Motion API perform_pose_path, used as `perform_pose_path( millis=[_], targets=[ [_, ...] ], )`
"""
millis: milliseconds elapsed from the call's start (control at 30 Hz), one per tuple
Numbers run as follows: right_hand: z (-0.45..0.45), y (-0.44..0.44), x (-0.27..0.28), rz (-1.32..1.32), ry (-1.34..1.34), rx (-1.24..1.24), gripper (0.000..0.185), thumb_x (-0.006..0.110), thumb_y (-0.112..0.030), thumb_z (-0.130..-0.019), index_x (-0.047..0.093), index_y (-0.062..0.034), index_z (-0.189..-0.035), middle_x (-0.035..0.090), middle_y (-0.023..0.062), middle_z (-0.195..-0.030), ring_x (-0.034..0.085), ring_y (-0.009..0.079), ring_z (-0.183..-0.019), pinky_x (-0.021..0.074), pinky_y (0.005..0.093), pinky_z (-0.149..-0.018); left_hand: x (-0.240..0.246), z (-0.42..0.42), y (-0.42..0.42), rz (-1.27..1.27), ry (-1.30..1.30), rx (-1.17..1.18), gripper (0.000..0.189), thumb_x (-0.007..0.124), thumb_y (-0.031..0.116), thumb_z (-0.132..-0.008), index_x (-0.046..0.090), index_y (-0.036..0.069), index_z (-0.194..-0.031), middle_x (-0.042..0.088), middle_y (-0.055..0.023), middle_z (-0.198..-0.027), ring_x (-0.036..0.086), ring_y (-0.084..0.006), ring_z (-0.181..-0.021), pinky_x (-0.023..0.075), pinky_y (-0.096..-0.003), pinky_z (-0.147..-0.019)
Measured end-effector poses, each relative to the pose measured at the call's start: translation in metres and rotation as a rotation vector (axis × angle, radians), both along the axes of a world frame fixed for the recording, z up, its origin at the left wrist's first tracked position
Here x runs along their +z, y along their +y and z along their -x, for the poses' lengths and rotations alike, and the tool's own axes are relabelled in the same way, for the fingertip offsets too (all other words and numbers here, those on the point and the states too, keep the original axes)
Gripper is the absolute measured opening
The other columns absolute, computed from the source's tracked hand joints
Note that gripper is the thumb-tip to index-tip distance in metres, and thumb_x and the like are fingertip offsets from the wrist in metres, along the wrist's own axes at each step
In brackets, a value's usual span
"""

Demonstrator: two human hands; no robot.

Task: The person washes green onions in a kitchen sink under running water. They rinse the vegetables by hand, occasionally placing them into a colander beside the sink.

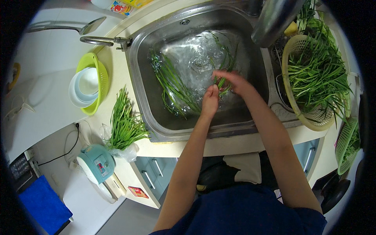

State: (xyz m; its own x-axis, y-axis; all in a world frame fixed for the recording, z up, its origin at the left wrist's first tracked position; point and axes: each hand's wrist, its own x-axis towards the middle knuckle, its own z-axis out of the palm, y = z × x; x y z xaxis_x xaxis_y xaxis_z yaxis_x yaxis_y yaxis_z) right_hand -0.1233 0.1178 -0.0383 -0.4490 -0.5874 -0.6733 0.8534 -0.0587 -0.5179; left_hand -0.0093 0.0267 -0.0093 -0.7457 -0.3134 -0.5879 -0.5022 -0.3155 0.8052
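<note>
My left hand [211, 98] is closed around a small bunch of long green leafy vegetable [224, 58], thumb on top, over the water in the steel sink [202, 127]. Close beside it, my right hand [230, 80] is slightly blurred at the same bunch; whether it grips any stalks is unclear. Part of the bunch trails into the water towards the sink's far side. Another loose bunch of green stalks [176, 82] lies in the water at the left of the basin. Moving water breaks up the light on the sink's bottom.
Right of the sink stands a yellowish plastic basket [286, 76] heaped with greens [314, 76]. On the left counter are a bunch of green stalks [123, 123] on a plastic bag [126, 154], bowls [83, 88] in a green colander [102, 80], and a turquoise rice cooker [98, 164]. A faucet [271, 23] overhangs the sink.
</note>
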Motion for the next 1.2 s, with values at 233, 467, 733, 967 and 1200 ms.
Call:
perform_pose_path(
  millis=[233,467,733,967,1200],
  targets=[
    [0.002,0.001,0.007,0.182,-0.14,-0.023,0.027,0.063,-0.03,-0.081,0.062,-0.005,-0.09,0.061,0.003,-0.081,0.058,0.0136,-0.074,0.0471,0.0282,-0.067,0.0,-0.002,-0.006,-0.079,-0.062,0.018,0.029,0.045,0.036,-0.093,0.06,0.011,-0.097,0.056,0.0053,-0.079,0.039,-0.003,-0.056,0.0324,-0.018,-0.05],
    [0.006,0.004,-0.005,0.347,-0.102,0.197,0.022,0.062,-0.024,-0.083,0.06,-0.0035,-0.093,0.062,0.0023,-0.085,0.058,0.013,-0.084,0.0459,0.0272,-0.075,0.001,-0.001,-0.005,-0.073,-0.057,0.082,0.031,0.048,0.04,-0.091,0.061,0.011,-0.087,0.057,0.0041,-0.071,0.04,-0.0033,-0.049,0.0295,-0.0194,-0.042],
    [-0.003,0.002,-0.014,0.449,-0.181,0.278,0.027,0.057,-0.03,-0.086,0.06,-0.0046,-0.095,0.061,0.0046,-0.09,0.059,0.0138,-0.082,0.0473,0.0277,-0.072,0.003,0.001,-0.004,-0.068,-0.036,0.115,0.03,0.048,0.04,-0.091,0.059,0.014,-0.083,0.048,0.0054,-0.058,0.036,-0.0036,-0.043,0.0261,-0.0197,-0.039],
    [0.014,0.004,-0.003,0.186,-0.251,-0.541,0.042,0.054,-0.045,-0.086,0.058,-0.0041,-0.093,0.062,0.0071,-0.089,0.059,0.0165,-0.083,0.047,0.0315,-0.078,0.008,-0.004,-0.008,-0.1,-0.119,0.109,0.03,0.046,0.034,-0.093,0.059,0.011,-0.08,0.046,0.0063,-0.063,0.038,-0.0044,-0.055,0.0294,-0.0196,-0.048],
    [-0.006,-0.006,0.0,0.289,-0.151,0.126,0.041,0.057,-0.049,-0.082,0.058,-0.0082,-0.086,0.062,0.007,-0.087,0.059,0.0164,-0.078,0.0485,0.0331,-0.073,0.002,-0.004,-0.004,-0.022,-0.074,0.086,0.03,0.046,0.033,-0.093,0.058,0.011,-0.078,0.045,0.0065,-0.062,0.036,-0.0039,-0.054,0.0291,-0.02,-0.048]
  ],
)
